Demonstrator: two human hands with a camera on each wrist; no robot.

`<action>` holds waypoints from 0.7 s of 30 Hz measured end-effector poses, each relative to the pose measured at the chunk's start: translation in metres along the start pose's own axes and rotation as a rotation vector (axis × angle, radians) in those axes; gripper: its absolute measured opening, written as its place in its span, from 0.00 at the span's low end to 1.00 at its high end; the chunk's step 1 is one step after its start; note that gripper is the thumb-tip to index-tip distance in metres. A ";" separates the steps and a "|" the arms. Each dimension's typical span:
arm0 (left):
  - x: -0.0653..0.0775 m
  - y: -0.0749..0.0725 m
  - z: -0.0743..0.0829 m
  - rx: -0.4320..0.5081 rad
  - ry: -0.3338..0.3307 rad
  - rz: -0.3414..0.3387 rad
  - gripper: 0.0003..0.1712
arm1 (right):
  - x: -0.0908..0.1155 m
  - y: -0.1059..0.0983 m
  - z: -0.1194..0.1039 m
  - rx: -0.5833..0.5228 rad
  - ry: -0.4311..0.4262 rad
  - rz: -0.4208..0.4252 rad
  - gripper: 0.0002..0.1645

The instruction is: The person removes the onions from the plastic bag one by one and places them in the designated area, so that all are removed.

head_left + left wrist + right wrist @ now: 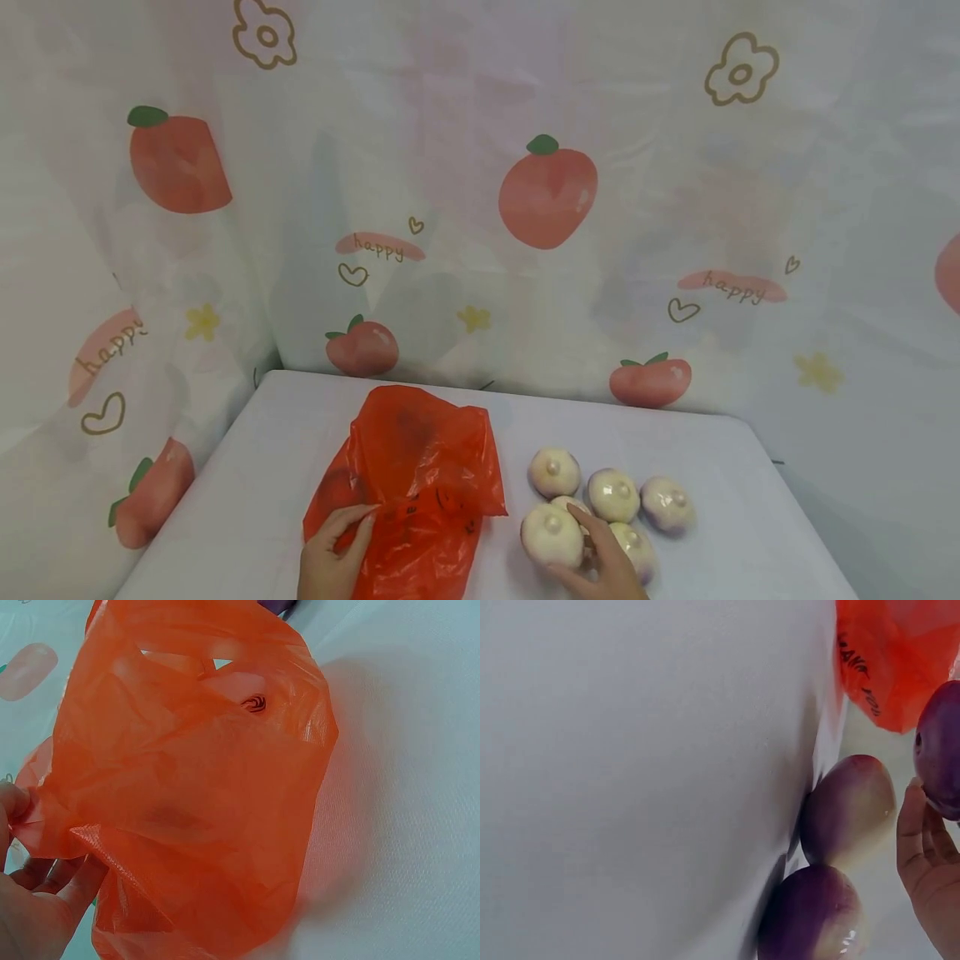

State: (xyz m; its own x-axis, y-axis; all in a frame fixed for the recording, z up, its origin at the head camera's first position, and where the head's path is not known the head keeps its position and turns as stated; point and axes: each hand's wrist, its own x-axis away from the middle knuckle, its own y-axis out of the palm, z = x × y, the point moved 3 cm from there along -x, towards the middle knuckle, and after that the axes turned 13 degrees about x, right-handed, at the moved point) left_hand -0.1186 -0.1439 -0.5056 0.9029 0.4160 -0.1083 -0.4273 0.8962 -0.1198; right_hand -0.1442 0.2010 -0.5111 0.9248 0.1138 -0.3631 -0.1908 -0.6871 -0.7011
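A red plastic bag [431, 475] with dark printing spreads over the left-middle of the table. My left hand [330, 558] pinches its near left edge between thumb and fingers; the left wrist view shows the bag [195, 765] hanging loosely from this hand [37, 915]. To the right of the bag, my right hand [609, 567] grips a round purple-and-white turnip [550, 537], its pale nubbed end up. In the right wrist view the held turnip [941, 750] shows its purple side, raised off the table. Several similar turnips [613, 496] sit grouped behind and beside that hand.
The table [720, 467] has a white cover, and its far edge runs close to the back curtain. Curtains printed with fruit [549, 197], flowers and hearts stand behind and to the left. One turnip [667, 506] sits furthest right in the group.
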 end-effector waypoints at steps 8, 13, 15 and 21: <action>0.000 -0.001 0.000 -0.003 -0.004 0.006 0.08 | 0.004 -0.008 0.013 -0.028 0.236 -0.086 0.49; 0.001 -0.001 0.001 0.007 0.009 -0.005 0.07 | 0.002 -0.020 0.015 -0.005 0.258 -0.071 0.48; 0.001 -0.001 0.002 0.007 0.007 -0.015 0.07 | 0.000 -0.026 0.015 0.059 0.232 -0.030 0.47; -0.001 0.000 0.001 0.016 -0.027 -0.012 0.07 | -0.002 -0.045 0.026 0.166 0.228 0.031 0.46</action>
State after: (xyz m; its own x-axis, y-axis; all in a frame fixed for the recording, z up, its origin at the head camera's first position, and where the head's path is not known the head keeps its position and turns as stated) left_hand -0.1191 -0.1445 -0.5046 0.9091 0.4087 -0.0803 -0.4154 0.9036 -0.1048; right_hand -0.1461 0.2500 -0.4949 0.9642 -0.0826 -0.2521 -0.2543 -0.5588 -0.7893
